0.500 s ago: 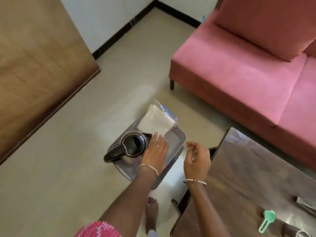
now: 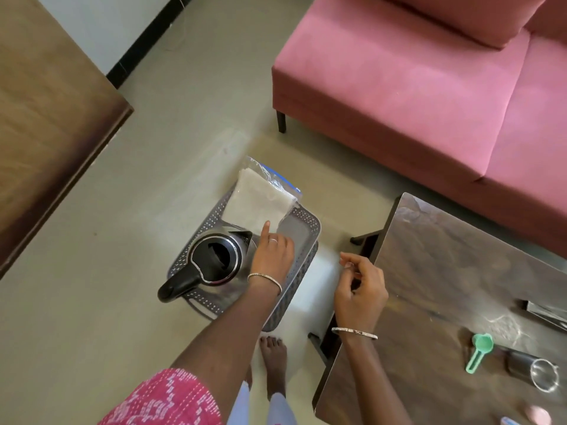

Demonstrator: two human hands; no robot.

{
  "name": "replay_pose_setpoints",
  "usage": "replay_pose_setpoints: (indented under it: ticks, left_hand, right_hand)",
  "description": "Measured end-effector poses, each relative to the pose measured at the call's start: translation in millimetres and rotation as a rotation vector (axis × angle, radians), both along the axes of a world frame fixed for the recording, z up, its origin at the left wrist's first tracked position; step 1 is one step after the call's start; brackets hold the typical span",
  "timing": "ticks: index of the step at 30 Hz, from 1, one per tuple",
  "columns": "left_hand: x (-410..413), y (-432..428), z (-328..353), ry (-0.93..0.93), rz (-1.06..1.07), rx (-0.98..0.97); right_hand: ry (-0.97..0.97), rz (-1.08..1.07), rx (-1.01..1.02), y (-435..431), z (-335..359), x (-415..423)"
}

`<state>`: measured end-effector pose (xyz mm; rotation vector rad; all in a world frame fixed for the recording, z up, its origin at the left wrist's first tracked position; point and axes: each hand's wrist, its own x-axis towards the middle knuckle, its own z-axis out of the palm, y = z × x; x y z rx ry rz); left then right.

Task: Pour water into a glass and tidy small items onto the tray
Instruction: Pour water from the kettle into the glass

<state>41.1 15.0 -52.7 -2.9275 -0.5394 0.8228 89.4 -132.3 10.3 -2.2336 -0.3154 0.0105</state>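
Tidying step: our left hand [image 2: 271, 256] touches the napkin packet [image 2: 257, 204] on the tray [image 2: 307, 221], forefinger straight; right hand [image 2: 359, 292] curled, contents unclear; next, we reckon, the green scoop [image 2: 480, 348].

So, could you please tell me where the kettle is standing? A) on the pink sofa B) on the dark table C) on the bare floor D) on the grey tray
D: the kettle stands on the grey tray, next to the packet of white sheets.

A grey tray [image 2: 310, 223] holds a kettle [image 2: 214, 259] and a white packet [image 2: 257, 200]; the dark table [image 2: 445, 271], a green scoop [image 2: 478, 351].
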Motion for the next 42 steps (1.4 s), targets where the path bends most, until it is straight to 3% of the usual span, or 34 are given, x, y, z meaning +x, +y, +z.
replay_pose_setpoints:
  ticks: [5,11,15,23,31,37,42]
  left_hand:
    - [-14,-20,32,-0.237,0.085,-0.117]
    - [-65,-16,116,-0.543,0.465,-0.426]
    - [-128,-3,162,-0.827,0.580,-0.471]
    - [-253,44,172,-0.916,0.750,-0.473]
    - [-306,62,151,-1.005,0.979,-0.441]
    - [-317,65,131,-1.078,1.142,-0.512]
    - [-318,70,123,-1.110,1.181,-0.500]
  right_hand:
    - [0.008,-0.020,0.037,5,15,-8]
    - [-0.008,0.041,0.093,19,57,-20]
    - [0.170,0.080,0.093,28,71,-39]
    - [0.832,0.211,-0.136,64,55,-123]
    - [1.339,0.122,0.088,128,26,-191]
    - [1.319,-0.136,0.322,171,-4,-207]
    - [1.248,-0.243,0.322,185,-25,-219]
